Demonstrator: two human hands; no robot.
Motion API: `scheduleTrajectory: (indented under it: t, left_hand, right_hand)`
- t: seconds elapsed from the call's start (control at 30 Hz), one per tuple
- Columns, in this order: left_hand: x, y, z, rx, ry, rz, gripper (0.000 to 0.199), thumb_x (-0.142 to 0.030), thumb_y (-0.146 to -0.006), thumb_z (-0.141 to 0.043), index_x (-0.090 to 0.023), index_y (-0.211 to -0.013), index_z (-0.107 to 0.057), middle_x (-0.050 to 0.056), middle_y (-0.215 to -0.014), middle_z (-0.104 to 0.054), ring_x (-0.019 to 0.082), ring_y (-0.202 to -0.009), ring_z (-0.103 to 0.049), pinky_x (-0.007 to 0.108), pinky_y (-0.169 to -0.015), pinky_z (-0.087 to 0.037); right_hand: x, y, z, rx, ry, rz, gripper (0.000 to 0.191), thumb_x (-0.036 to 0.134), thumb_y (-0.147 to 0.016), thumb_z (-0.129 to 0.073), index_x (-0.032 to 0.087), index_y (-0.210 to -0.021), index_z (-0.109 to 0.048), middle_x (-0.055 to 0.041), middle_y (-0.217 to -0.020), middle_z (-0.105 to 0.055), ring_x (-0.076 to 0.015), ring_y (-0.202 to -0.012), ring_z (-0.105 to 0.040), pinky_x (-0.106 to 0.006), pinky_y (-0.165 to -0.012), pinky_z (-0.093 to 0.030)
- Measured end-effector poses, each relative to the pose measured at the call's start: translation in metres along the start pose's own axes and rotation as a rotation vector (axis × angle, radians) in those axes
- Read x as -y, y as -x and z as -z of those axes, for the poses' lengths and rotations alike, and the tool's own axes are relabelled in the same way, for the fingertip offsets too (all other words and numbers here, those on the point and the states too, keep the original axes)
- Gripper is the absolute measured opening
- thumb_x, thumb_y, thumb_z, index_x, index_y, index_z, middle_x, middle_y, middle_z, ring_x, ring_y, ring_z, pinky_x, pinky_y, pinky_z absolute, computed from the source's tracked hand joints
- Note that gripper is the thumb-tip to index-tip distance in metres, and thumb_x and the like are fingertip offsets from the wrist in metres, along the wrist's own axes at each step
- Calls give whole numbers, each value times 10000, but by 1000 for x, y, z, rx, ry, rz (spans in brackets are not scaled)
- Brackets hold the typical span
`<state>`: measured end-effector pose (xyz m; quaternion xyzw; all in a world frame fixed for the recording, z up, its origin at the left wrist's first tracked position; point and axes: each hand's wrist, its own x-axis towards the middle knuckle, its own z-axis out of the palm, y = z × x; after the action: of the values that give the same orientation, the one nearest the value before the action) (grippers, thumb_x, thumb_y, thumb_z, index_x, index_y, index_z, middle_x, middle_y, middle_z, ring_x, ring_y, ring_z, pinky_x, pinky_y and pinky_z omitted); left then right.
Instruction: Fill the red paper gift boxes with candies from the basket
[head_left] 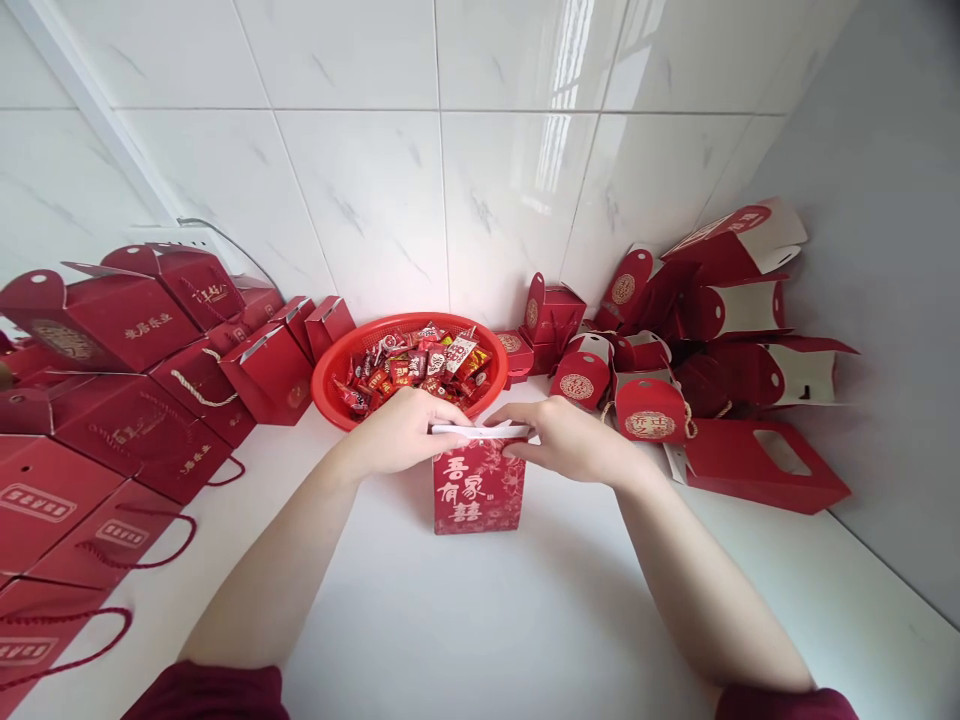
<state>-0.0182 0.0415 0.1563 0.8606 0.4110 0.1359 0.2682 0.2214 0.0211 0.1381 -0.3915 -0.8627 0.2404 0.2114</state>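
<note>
Upright on the white table stands a red gift box [478, 490] with white lettering and a pale floral print. At its top left corner my left hand [409, 425] pinches the white upper edge, thumb in front and fingers behind. My right hand [562, 435] grips the same edge at the top right corner in a like manner. Just behind the box, a red plastic basket [321, 385] holds many wrapped candies [420, 365]. The far fingers of both hands are partly hidden behind the box's edge.
Red gift boxes [112, 330] with rope handles are stacked along the left side. More red boxes [757, 460], several with open tops, lie piled on the right. A tiled wall [360, 200] rises behind the basket, and a grey panel [885, 300] bounds the right.
</note>
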Motion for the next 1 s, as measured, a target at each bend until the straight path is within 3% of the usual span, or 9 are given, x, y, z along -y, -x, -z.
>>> scheduleTrajectory:
  t: [0.13,0.33,0.5,0.57,0.67,0.77,0.87,1.0]
  left_hand:
    - [5,-6,-7,-126,103,-17,250,-327,-884,-555,-238,-1007,-753,-7,-910,-735,162,-779,-634,232,-650,-410]
    - [13,-16,-17,-90,-104,22,297,-344,-872,-573,-151,-673,-682,-24,-558,-567,113,-540,-469,242,-518,-281]
    - [9,-17,-20,-75,-139,-52,278,-275,-913,-512,-173,-796,-742,-7,-665,-662,124,-614,-532,232,-584,-322]
    - [9,-17,-22,-79,-143,-40,241,-265,-901,-528,-188,-871,-755,3,-750,-704,138,-669,-571,231,-608,-341]
    - [11,-18,-24,-63,-122,-24,184,-245,-866,-567,-213,-916,-741,-4,-831,-719,146,-734,-597,223,-639,-362]
    - [12,-17,-24,-43,-192,-31,123,-270,-833,-605,-198,-759,-671,-28,-682,-639,130,-635,-531,229,-591,-325]
    - [12,-17,-23,-26,-211,-50,245,-350,-851,-607,-187,-669,-588,-42,-586,-540,115,-568,-455,237,-557,-282]
    - [12,-19,-23,-31,-192,-109,398,-360,-965,-452,-178,-633,-577,-34,-563,-491,109,-552,-402,241,-585,-283]
  right_hand:
    - [-11,-1,4,-50,8,-18,215,184,-891,-533,213,-970,-730,-7,-806,-714,-152,-690,-604,-262,-623,-433]
    - [-28,-9,3,-71,-65,6,218,244,-919,-539,198,-972,-746,-22,-882,-731,-154,-733,-607,-272,-692,-443]
    - [-28,-8,6,42,-160,-69,484,515,-1000,-362,206,-951,-731,-1,-766,-658,-149,-665,-547,-269,-623,-403]
    - [-29,-8,5,69,-145,-108,515,547,-994,-349,201,-898,-718,5,-728,-623,-137,-628,-506,-266,-594,-374]
    - [-33,-10,1,109,-105,-91,420,501,-978,-428,198,-885,-704,7,-747,-617,-127,-635,-483,-260,-599,-363]
    - [-37,-12,-2,92,-73,-74,379,444,-984,-433,197,-867,-695,13,-723,-591,-118,-628,-452,-253,-592,-351]
    - [-40,-14,-4,68,-31,-41,376,404,-994,-423,188,-829,-683,17,-691,-570,-111,-614,-434,-249,-587,-342]
    - [-41,-14,-5,72,21,49,355,359,-1002,-429,173,-854,-692,5,-684,-602,-107,-598,-451,-247,-588,-343]
